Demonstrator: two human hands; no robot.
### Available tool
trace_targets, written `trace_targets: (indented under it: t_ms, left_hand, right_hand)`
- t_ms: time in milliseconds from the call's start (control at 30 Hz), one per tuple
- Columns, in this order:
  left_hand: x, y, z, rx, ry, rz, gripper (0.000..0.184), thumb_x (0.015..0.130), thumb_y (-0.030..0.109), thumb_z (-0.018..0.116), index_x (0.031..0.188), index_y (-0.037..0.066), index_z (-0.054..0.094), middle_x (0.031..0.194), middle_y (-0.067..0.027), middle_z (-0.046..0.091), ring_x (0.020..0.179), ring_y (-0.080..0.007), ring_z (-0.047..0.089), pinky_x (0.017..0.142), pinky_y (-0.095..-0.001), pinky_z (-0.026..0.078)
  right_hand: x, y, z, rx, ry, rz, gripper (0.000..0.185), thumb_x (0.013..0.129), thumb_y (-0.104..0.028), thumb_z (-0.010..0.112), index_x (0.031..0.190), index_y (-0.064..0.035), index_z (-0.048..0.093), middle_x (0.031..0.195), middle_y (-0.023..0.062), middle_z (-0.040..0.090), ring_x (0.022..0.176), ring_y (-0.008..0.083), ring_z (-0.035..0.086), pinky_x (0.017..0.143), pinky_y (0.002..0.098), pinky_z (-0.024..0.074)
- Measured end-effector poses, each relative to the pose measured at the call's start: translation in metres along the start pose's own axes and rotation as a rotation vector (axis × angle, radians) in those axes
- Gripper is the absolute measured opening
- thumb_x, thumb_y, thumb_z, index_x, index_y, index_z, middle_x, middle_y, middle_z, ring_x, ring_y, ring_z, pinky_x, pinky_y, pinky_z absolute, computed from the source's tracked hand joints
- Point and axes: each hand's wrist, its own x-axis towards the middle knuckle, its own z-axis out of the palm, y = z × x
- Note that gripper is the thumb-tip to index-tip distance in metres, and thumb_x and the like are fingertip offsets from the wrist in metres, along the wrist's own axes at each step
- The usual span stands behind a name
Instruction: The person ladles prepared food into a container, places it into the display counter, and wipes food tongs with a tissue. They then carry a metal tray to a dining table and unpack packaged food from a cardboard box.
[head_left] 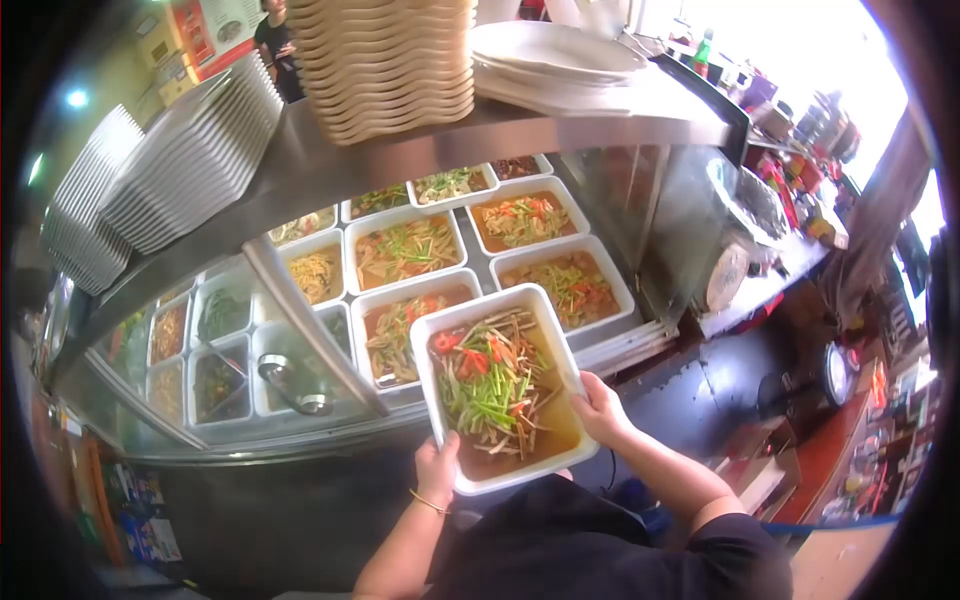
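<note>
Between my two hands I carry a white rectangular food tray (pixel 572 420), tilted a little, just in front of the glass display counter. Brown broth fills it, topped with sliced green onions (pixel 480 395), red pepper slices (pixel 470 362) and pale strips. My left hand (pixel 437 468) grips the tray's near left edge, thumb over the rim. On the right side, my right hand (pixel 600 410) holds the rim with its fingers partly hidden beneath. Behind the tray, similar dishes sit inside the counter, including a noodle-like dish (pixel 316 275) and a tray of soupy food (pixel 408 250).
A steel shelf (pixel 400 150) over the counter bears stacked beige trays (pixel 385 70), grey trays (pixel 195 150) and white plates (pixel 560 52). A metal handle (pixel 290 383) is on the sliding glass. Another person (pixel 277 45) stands beyond. Cardboard boxes (pixel 765 465) lie at right.
</note>
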Motion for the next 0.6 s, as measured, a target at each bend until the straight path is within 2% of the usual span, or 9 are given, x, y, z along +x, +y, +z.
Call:
trace_targets:
  t_ms: [100, 133, 200, 233, 267, 367, 400, 600]
  left_hand:
    - [0.045, -0.001, 0.026, 0.105, 0.084, 0.118, 0.024, 0.089, 0.024, 0.064, 0.076, 0.004, 0.059, 0.061, 0.0040, 0.048, 0.057, -0.0051, 0.041, 0.050, -0.0251, 0.035]
    - [0.060, 0.004, 0.037, 0.155, 0.136, 0.168, 0.024, 0.088, 0.024, 0.064, 0.076, 0.004, 0.058, 0.060, 0.0036, 0.047, 0.056, -0.0055, 0.040, 0.050, -0.0257, 0.035]
    - [0.076, 0.021, 0.049, 0.316, 0.200, 0.215, 0.024, 0.088, 0.023, 0.065, 0.076, 0.003, 0.057, 0.059, 0.0023, 0.046, 0.055, -0.0071, 0.040, 0.051, -0.0273, 0.035]
    - [0.091, 0.023, 0.056, 0.283, 0.215, 0.207, 0.024, 0.087, 0.022, 0.065, 0.076, 0.003, 0.057, 0.059, 0.0019, 0.046, 0.055, -0.0079, 0.040, 0.051, -0.0274, 0.036]
    - [0.109, 0.019, 0.060, 0.274, 0.234, 0.212, 0.023, 0.087, 0.022, 0.065, 0.076, 0.003, 0.057, 0.059, 0.0018, 0.046, 0.055, -0.0079, 0.040, 0.052, -0.0275, 0.036]
    - [0.157, 0.024, 0.072, 0.319, 0.298, 0.239, 0.022, 0.086, 0.019, 0.065, 0.075, 0.002, 0.057, 0.059, 0.0007, 0.046, 0.055, -0.0088, 0.040, 0.052, -0.0283, 0.036]
    - [0.167, 0.028, 0.072, 0.393, 0.310, 0.218, 0.019, 0.084, 0.019, 0.066, 0.078, 0.002, 0.059, 0.059, -0.0039, 0.051, 0.054, -0.0140, 0.046, 0.053, -0.0313, 0.039]
    - [0.248, 0.058, 0.095, 0.559, 0.407, 0.278, 0.022, 0.081, 0.026, 0.066, 0.088, 0.005, 0.065, 0.072, -0.0138, 0.063, 0.066, -0.0300, 0.061, 0.062, -0.0388, 0.046]
  right_hand:
    - [0.065, 0.001, -0.008, -0.026, -0.010, -0.051, 0.040, 0.084, -0.013, 0.056, 0.122, -0.0037, 0.051, 0.097, 0.0197, 0.064, 0.091, 0.0276, 0.063, 0.081, 0.0360, 0.0479]
    - [0.085, -0.016, -0.014, -0.179, -0.007, -0.069, 0.039, 0.083, -0.015, 0.057, 0.121, -0.0041, 0.053, 0.095, 0.0185, 0.065, 0.088, 0.0280, 0.064, 0.078, 0.0359, 0.0482]
    - [0.120, -0.026, -0.015, -0.142, -0.073, -0.036, 0.038, 0.083, -0.015, 0.057, 0.119, -0.0044, 0.054, 0.093, 0.0179, 0.065, 0.086, 0.0278, 0.064, 0.077, 0.0358, 0.0483]
    - [0.136, -0.027, -0.016, -0.127, -0.091, -0.023, 0.037, 0.083, -0.016, 0.057, 0.119, -0.0045, 0.055, 0.093, 0.0175, 0.065, 0.085, 0.0278, 0.064, 0.076, 0.0357, 0.0483]
    - [0.159, -0.017, -0.013, -0.126, -0.083, -0.108, 0.036, 0.083, -0.015, 0.057, 0.118, -0.0049, 0.056, 0.091, 0.0168, 0.065, 0.083, 0.0268, 0.064, 0.074, 0.0352, 0.0484]
    - [0.211, -0.016, -0.012, -0.102, -0.191, -0.067, 0.036, 0.083, -0.009, 0.055, 0.118, -0.0014, 0.056, 0.095, 0.0142, 0.065, 0.087, 0.0177, 0.062, 0.078, 0.0309, 0.0478]
    - [0.220, -0.026, -0.013, -0.111, -0.226, -0.026, 0.035, 0.084, -0.007, 0.056, 0.118, -0.0002, 0.055, 0.096, 0.0109, 0.065, 0.087, 0.0146, 0.060, 0.078, 0.0293, 0.0478]
    - [0.326, 0.005, 0.005, -0.082, -0.293, -0.084, 0.035, 0.085, -0.005, 0.058, 0.119, 0.0013, 0.054, 0.101, 0.0107, 0.064, 0.092, 0.0154, 0.060, 0.080, 0.0304, 0.0484]
